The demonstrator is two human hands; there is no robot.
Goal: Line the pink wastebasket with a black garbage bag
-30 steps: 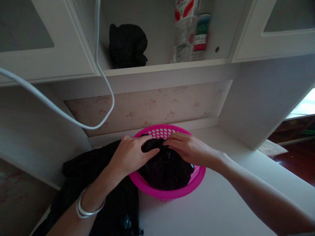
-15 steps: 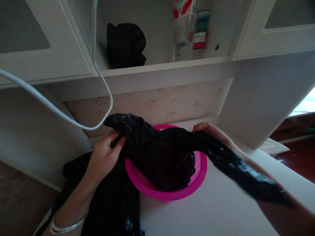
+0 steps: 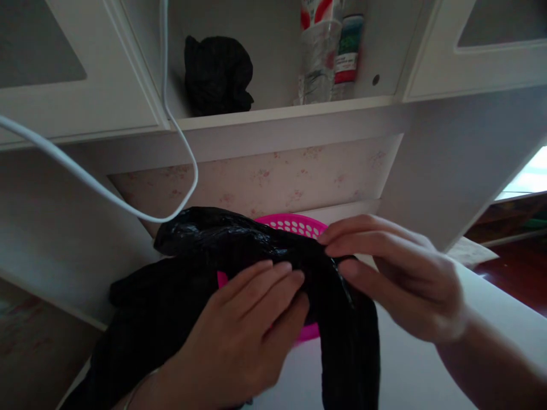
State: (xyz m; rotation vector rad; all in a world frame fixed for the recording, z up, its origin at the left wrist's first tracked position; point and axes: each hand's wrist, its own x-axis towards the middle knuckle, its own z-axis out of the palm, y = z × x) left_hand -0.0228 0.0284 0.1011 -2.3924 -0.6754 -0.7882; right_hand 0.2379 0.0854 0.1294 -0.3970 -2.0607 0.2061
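- Our left hand [image 3: 252, 327] lies flat on the black plastic bag [image 3: 265, 256], fingers straight and pressed close together, the tips resting on the bag's glossy upper fold.
- Our right hand [image 3: 397, 273] meets the same bag from the other side; its fingers are extended and held together, and the thumb and fingertips pinch the fold.
- The bag stretches between both hands above the pink plastic basket [image 3: 299, 225], hiding most of it; only the perforated far rim and a bit of the near wall show.
- One end of the bag hangs down in front of the basket towards the white desk [image 3: 410, 370].
- More black plastic [image 3: 145, 319] lies heaped on the desk to the left of the basket, under our left forearm.
- On the shelf [image 3: 282, 111] above sit a crumpled black bundle [image 3: 216, 74], a clear plastic cup [image 3: 316, 62] and a bottle [image 3: 348, 48] just beside it.
- A white cable [image 3: 141, 210] loops down in front of the cabinet on the left.
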